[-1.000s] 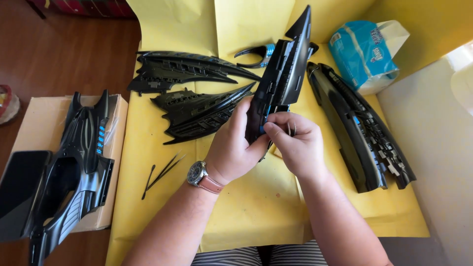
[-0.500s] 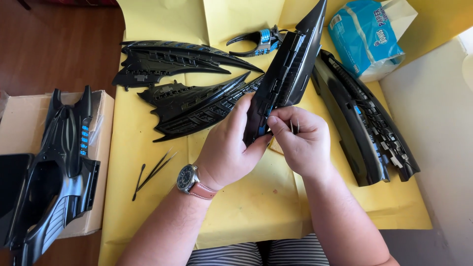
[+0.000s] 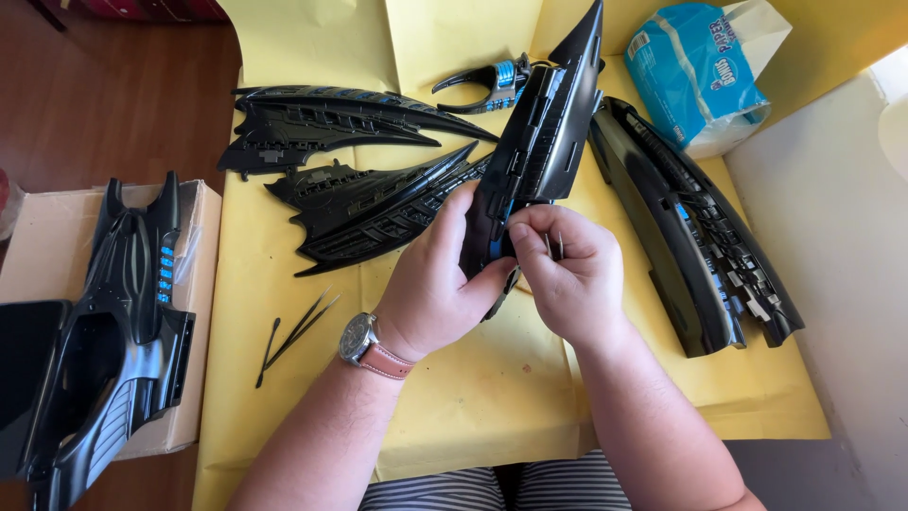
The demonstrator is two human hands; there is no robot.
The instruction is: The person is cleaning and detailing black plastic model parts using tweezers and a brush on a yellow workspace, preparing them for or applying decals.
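Note:
My left hand [image 3: 437, 284], with a wristwatch on a brown strap, grips the near end of a long black pointed model panel [image 3: 544, 142] held tilted above the yellow paper [image 3: 473, 407]. Against the same end, my right hand [image 3: 567, 274] pinches a small thin metal piece [image 3: 553, 244] between thumb and fingers. The panel's tip points away from me, toward the top of the view.
Two black wing-shaped parts [image 3: 369, 203] lie left of the hands. A long curved black part [image 3: 700, 237] lies to the right. A black model body [image 3: 113, 331] rests on a cardboard box [image 3: 194, 312] at the left. Thin black rods [image 3: 293, 331], a small blue-black claw piece [image 3: 487, 83] and a blue packet [image 3: 695, 71] are nearby.
The view has shifted a little, so the parts sit lower and further left. Both hands stay on the near end of the panel, the right fingers working at it.

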